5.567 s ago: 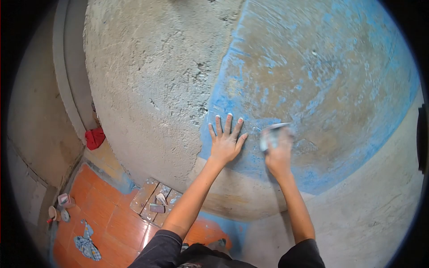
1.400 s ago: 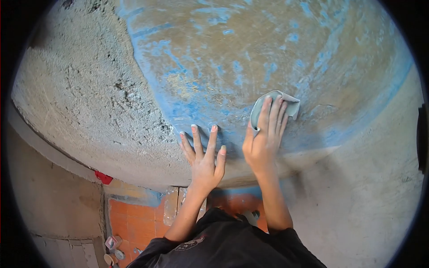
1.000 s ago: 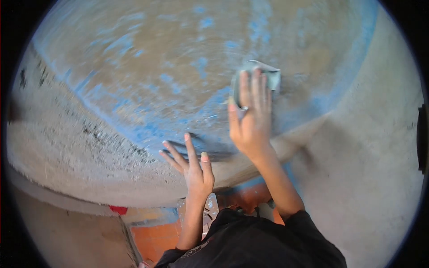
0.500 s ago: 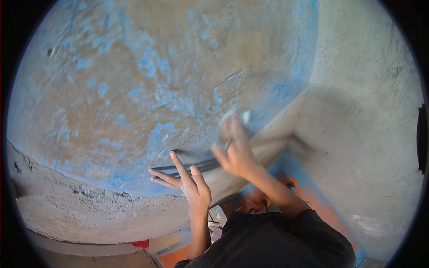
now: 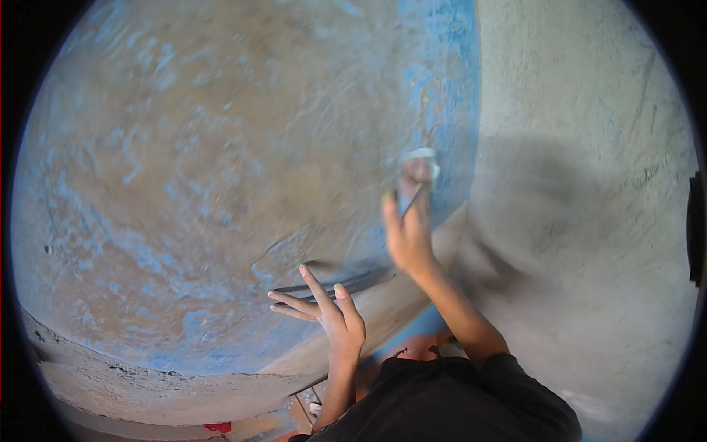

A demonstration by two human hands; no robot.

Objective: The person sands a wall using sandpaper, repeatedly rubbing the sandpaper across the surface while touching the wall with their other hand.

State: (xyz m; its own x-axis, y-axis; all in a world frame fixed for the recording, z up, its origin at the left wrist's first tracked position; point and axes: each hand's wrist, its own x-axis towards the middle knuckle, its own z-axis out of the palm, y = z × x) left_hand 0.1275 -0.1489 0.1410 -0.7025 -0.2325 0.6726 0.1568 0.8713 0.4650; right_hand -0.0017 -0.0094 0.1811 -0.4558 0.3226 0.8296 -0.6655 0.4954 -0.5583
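A worn surface with brown patches and scraps of blue paint fills most of the view. On its right part, my right hand is closed on a small pale pad, pressed flat near the blue band. The pad's pale edge shows beyond my fingertips, and a darker edge appears beside my thumb; motion blurs both, so its exact kind is unclear. Lower down, my left hand is open with fingers spread and holds nothing. Its fingertips lie at the surface near its lower edge, casting dark shadows.
A blue painted band borders the surface on the right, beside a plain grey wall. Along the bottom runs a rough, chipped ledge. A small red thing lies below it.
The view has shifted to the right and upward. My right hand has moved up and right with the pale pad, closer to the blue band. My left hand stays spread near the lower edge.
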